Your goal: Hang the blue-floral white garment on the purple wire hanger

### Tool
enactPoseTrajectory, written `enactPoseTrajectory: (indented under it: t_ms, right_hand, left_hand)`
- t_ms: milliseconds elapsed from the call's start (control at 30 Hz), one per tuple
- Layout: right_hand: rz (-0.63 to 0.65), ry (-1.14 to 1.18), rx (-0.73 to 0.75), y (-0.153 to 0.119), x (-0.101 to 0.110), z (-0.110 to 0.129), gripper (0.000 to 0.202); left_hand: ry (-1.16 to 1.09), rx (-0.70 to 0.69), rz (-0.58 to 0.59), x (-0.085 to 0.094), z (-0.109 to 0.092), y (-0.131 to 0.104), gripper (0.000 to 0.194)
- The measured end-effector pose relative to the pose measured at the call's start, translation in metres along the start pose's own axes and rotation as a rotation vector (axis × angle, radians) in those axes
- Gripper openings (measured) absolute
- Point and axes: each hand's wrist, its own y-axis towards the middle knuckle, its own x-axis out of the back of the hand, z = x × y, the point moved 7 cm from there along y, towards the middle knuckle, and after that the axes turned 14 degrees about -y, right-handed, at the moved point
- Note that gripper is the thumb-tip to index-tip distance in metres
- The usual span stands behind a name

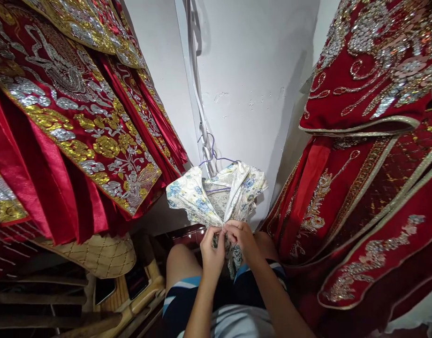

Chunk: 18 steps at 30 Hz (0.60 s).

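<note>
A white garment with blue floral print (198,196) hangs on a thin purple hanger (213,155) in front of the wall. My left hand (213,241) pinches the garment's front edge near its middle, below the V-shaped neckline. Close against it, my right hand (239,234) also has its fingers closed on the front edges, with the fingertips of both hands nearly touching. Any small fastener between the fingertips is too small to make out. The lower part of the garment falls between my knees, partly hidden by my hands.
Red embroidered garments with gold and silver sequins (106,145) hang at the left. More beaded red garments (345,188) hang at the right. Wooden furniture (120,293) with dark flat devices on it stands at the lower left. A white wall (251,70) lies ahead.
</note>
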Motion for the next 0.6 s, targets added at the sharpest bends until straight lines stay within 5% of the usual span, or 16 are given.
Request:
enactPoseTrajectory:
  t_ms: [133,367,600]
  right_hand:
    - [-0.092,0.132,-0.091,0.025,0.008,0.015,0.021]
    - [-0.084,0.099,0.050,0.083,0.024,0.103,0.017]
    - [-0.088,0.082,0.136,0.079,0.026,0.129,0.016]
  left_hand:
    - [0.071,-0.036,0.062,0.001,-0.004,-0.003,0.017]
    - [0.160,-0.098,0.080,-0.001,0.019,-0.008,0.020]
    - [0.164,-0.095,0.101,0.006,0.036,-0.017,0.020]
